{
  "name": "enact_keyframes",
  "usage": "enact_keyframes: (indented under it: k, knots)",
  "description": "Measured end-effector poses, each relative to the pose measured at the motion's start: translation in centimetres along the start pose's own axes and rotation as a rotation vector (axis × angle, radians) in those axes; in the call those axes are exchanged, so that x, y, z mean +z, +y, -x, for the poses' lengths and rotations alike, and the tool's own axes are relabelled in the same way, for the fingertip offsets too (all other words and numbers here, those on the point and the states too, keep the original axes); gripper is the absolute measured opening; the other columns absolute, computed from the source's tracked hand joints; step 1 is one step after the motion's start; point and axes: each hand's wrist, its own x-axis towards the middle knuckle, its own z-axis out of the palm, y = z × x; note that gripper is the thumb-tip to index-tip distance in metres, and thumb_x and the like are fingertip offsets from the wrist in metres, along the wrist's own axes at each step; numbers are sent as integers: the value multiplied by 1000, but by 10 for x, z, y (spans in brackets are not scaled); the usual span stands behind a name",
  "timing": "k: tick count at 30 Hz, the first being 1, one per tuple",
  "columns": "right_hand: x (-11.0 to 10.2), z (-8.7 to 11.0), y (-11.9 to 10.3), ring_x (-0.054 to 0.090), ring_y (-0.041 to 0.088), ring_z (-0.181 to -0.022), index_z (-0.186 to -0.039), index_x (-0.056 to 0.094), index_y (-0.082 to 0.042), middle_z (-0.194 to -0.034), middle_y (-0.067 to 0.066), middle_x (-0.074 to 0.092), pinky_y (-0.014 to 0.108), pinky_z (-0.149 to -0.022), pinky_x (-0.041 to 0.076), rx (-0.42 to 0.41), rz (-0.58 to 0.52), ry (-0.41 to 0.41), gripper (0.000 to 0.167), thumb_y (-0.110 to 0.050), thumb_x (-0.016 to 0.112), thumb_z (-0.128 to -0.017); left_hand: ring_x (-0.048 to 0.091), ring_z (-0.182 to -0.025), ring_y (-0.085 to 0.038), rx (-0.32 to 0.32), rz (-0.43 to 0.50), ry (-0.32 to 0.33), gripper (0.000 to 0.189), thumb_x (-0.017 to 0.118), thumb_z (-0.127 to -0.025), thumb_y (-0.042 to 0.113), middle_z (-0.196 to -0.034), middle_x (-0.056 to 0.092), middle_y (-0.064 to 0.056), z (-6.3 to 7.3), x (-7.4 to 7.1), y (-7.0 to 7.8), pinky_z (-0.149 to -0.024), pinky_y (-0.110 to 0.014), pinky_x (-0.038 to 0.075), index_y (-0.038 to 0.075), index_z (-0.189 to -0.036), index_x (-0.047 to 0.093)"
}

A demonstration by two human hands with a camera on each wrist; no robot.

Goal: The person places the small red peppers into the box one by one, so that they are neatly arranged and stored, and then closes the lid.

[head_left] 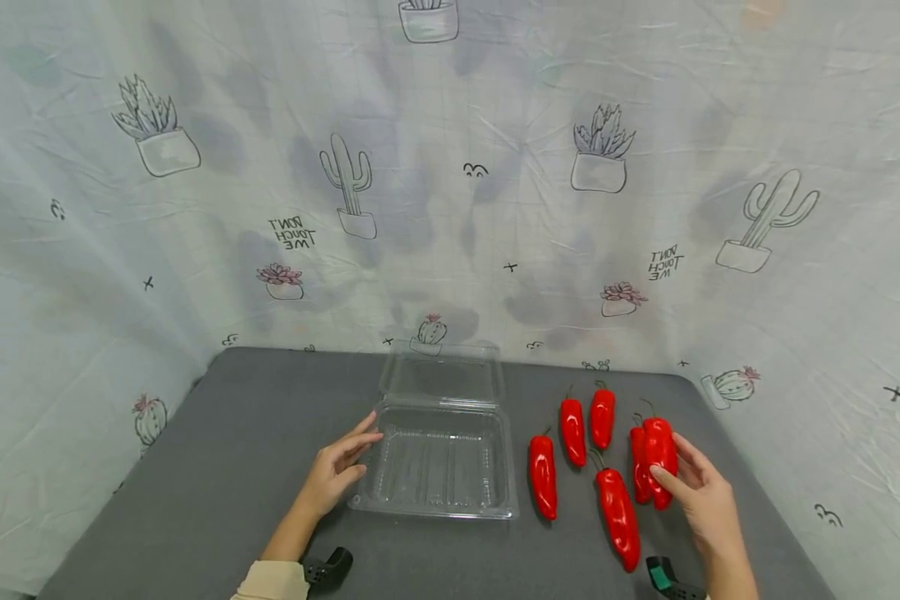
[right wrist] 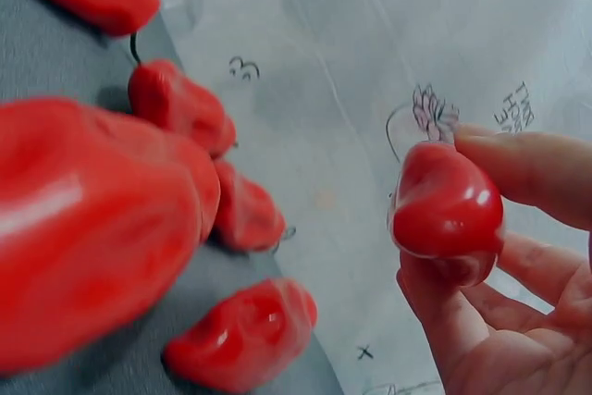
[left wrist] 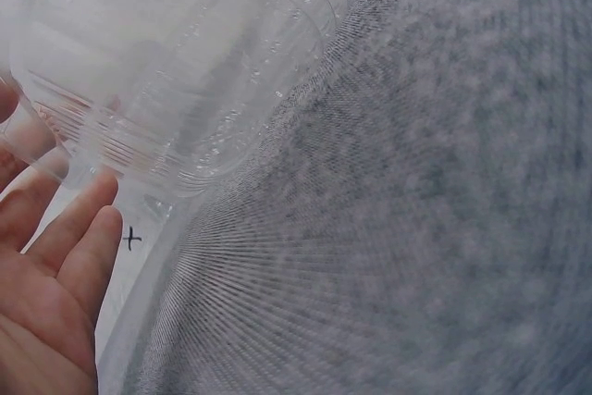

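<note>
A clear plastic clamshell container point(head_left: 435, 510) sits at the middle of the grey table, its lid point(head_left: 442, 379) folded back against the curtain. At its left rim rests my left hand point(head_left: 333, 473), fingers extended along the edge; the left wrist view shows this hand point(left wrist: 60, 275) beside the ribbed plastic wall point(left wrist: 185, 71). On the right, my right hand point(head_left: 701, 492) pinches a glossy red pepper point(head_left: 660, 454) between thumb and fingers. That pepper point(right wrist: 449, 201) points end-on at the right wrist camera. Just left of it, partly hidden, lies another red pepper point(head_left: 639, 471).
Several more red peppers lie between container and right hand: one point(head_left: 542, 479) closest to the container, two point(head_left: 572, 432) farther back, a long one point(head_left: 618, 521) in front. A white curtain point(head_left: 450, 208) with printed cacti borders the table point(head_left: 217, 475) behind and at both sides.
</note>
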Motion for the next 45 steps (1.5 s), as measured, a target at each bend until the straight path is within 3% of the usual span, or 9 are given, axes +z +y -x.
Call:
enact_keyframes:
  k: [3, 8, 13, 20, 23, 26, 32, 39, 45]
  knots:
    - [4, -7, 8, 29, 24, -141, -151, 27, -24, -156, 10, 25, 37, -103, 44, -38, -19, -24, 82, -37, 71, -83, 43, -133, -15, -14, 10, 6, 45, 46, -77, -25, -142, 27, -41, 1, 0, 1, -106, -17, 35, -20, -122, 49]
    - [11, -21, 25, 41, 3, -128, -147, 35, -28, -152, 4, 32, 11, -84, 49, -128, -78, -43, 77, -35, 73, -81, 43, -133, -14, -53, 7, 12, 46, 47, -78, -24, -142, 26, -42, 2, -1, 2, -106, -17, 36, -18, -123, 50]
    - [21, 7, -17, 46, -15, -109, -149, 31, -13, -146, 3, 39, 6, -80, 48, -187, -133, -110, 75, -23, 70, -85, 42, -134, -13, -61, -11, 12, 46, 47, -79, -22, -143, 27, -40, 1, -2, 2, -105, -17, 36, -18, -124, 50]
    - [30, -3, -5, 49, -7, -113, -148, 35, -19, -146, 5, 39, 15, -80, 53, -240, -131, -148, 73, -27, 71, -84, 42, -134, -13, -55, -7, 18, 46, 47, -78, -22, -143, 27, -40, 0, 0, 1, -105, -18, 37, -17, -124, 51]
    - [39, 24, -39, 50, -10, -107, -148, 33, -10, -138, 0, 43, 17, -77, 54, -231, -131, -181, 70, -18, 68, -87, 42, -134, -12, -53, -6, 22, 46, 47, -78, -22, -143, 28, -40, -1, 1, 1, -105, -18, 37, -16, -124, 52]
    - [47, 36, -51, 50, -12, -106, -147, 32, -5, -132, -6, 44, 16, -77, 54, -256, -120, -205, 68, -14, 65, -89, 42, -134, -14, -40, -9, 19, 45, 47, -79, -22, -142, 28, -41, 0, 1, 1, -105, -17, 37, -17, -123, 51]
    - [65, 41, -49, 45, -15, -111, -146, 34, -5, -138, -5, 40, 12, -82, 50, -297, -92, -250, 66, -12, 65, -89, 39, -136, -15, -40, 2, 17, 45, 47, -79, -23, -142, 27, -42, 2, 1, 0, -105, -16, 37, -17, -123, 51]
    - [83, 43, -48, 48, -11, -115, -146, 35, -6, -138, -9, 42, 19, -85, 53, -280, -174, -361, 63, -9, 63, -89, 40, -136, -17, -44, -5, 27, 43, 49, -78, -21, -142, 30, -39, 3, 2, -2, -104, -17, 38, -19, -121, 52]
    - [98, 46, -53, 52, -6, -115, -144, 36, 0, -134, -12, 47, 20, -85, 53, -333, -235, -430, 61, -2, 62, -88, 40, -136, -17, -38, -6, 29, 43, 48, -78, -22, -141, 29, -41, 3, 1, -2, -104, -17, 38, -20, -121, 51]
